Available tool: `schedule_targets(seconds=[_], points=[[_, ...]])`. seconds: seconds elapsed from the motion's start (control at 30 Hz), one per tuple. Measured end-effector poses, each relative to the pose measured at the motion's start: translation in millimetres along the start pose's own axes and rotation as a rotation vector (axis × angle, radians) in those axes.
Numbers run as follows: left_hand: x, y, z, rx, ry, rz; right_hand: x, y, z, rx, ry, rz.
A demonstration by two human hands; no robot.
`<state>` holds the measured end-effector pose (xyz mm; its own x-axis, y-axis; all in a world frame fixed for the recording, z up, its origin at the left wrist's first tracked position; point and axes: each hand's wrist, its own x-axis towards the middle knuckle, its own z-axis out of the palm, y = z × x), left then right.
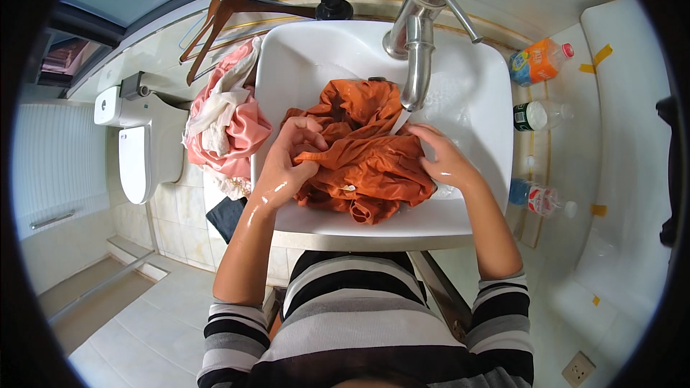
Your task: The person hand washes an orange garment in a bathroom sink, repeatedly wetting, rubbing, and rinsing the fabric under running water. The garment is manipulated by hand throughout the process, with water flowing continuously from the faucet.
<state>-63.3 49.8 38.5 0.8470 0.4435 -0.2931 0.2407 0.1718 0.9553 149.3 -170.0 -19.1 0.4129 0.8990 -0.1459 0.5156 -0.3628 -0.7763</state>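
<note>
A wet orange garment (372, 164) lies bunched up in a white washbasin (490, 118), with a small pale tag or button on its front folds. My left hand (291, 153) holds a fold at its left side between thumb and fingers. At the garment's right side, my right hand (442, 156) curves against the cloth with thumb and fingers apart; whether it grips any fabric is unclear. Water runs from the steel faucet (419, 59) onto the cloth between both hands. Both wrists are wet. Part of the basin's floor is hidden under the garment.
Left of the basin is a pile of pink and white clothes (232, 113). Behind stand wooden hangers (237, 5) and a black pump bottle (333, 4). Plastic bottles, one with an orange label (536, 62), line the right side. A toilet (135, 161) is farther left.
</note>
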Motion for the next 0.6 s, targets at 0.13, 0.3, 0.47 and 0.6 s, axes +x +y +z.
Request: schedule_targets(seconds=[0.13, 0.3, 0.47, 0.6], points=[[3.5, 20.3, 7.7, 0.383, -0.050, -0.050, 0.1, 17.7, 13.5, 0.164, 0.012, 0.144], [19.9, 39.0, 29.2, 0.895, -0.027, -0.026, -3.6, -5.2, 7.4, 0.300, 0.253, 0.147], [9.4, 44.9, 34.9, 0.260, 0.105, 0.290, -14.4, -47.9, -44.1, 0.075, 0.713, -0.261], [-0.1, 37.7, 21.3, 0.172, 0.185, 0.341, -8.1, -62.2, -46.5, -0.172, 0.727, -0.430]])
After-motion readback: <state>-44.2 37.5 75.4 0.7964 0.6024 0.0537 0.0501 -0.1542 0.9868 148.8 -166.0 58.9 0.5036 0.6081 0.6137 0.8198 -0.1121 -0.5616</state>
